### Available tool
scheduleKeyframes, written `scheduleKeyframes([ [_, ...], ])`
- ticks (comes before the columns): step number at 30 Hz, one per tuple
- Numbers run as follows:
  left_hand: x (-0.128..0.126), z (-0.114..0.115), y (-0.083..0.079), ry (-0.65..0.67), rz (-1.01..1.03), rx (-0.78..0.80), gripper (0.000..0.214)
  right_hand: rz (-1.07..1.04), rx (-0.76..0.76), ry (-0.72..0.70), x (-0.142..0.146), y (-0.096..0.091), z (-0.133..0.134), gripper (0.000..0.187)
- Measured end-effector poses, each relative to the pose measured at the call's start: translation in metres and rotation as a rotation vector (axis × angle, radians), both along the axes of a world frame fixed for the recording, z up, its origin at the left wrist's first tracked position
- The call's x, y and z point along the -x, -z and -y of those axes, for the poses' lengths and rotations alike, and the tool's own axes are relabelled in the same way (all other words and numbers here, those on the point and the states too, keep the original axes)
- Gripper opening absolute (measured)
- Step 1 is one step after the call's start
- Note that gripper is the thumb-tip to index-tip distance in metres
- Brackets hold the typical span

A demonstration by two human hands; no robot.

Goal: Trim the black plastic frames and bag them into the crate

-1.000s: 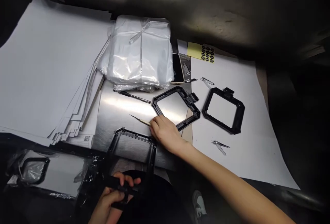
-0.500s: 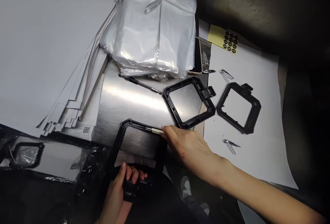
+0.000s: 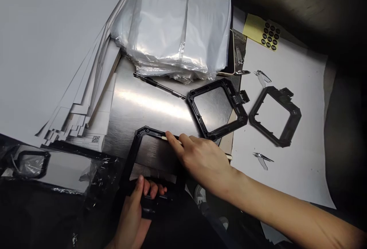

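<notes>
Head view shows my right hand (image 3: 204,161) closed in a pen-style pinch on a pale pointed pick (image 3: 172,138), with the shaft passing under my fingers and its blunt end poking out beyond my palm. The front of the pick lies along the upper bar of a black plastic frame (image 3: 133,161); I cannot tell whether its tip touches the bar. My left hand (image 3: 133,218) is pressed closed around the frame's lower part, thumb in front and fingers curled behind it. The frame stands tilted over a brushed steel sheet (image 3: 149,103), though I cannot tell whether it rests there.

The bar is narrow, so I judge that too much pressure could send the pick skidding off, scratching the steel or jabbing my left fingers below. If my left grip eased, the frame could tip or drop. A second black frame (image 3: 197,117) lies just beside my right hand, so a careless sideways move could knock it toward a third frame (image 3: 289,126) on the white paper sheet (image 3: 301,180).
</notes>
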State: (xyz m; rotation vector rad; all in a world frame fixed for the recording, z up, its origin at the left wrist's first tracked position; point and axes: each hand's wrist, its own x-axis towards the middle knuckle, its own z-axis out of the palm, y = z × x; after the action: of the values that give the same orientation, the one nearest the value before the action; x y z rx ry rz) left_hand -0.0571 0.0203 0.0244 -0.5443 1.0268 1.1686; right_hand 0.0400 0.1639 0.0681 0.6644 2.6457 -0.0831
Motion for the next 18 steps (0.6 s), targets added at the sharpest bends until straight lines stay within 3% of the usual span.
scheduleKeyframes([
  [6, 0.000, -0.001, -0.001, 0.003, -0.007, 0.066, 0.030, -0.034, -0.063, 0.001, 0.007, -0.005, 0.011, 0.045],
  [11, -0.003, -0.002, -0.003, -0.051, -0.076, 0.098, 0.032, 0.007, -0.008, -0.021, 0.011, -0.012, 0.008, 0.048],
  [18, -0.001, -0.001, -0.002, -0.016, -0.091, 0.104, 0.035, 0.090, 0.031, -0.005, 0.004, -0.015, 0.006, 0.054],
])
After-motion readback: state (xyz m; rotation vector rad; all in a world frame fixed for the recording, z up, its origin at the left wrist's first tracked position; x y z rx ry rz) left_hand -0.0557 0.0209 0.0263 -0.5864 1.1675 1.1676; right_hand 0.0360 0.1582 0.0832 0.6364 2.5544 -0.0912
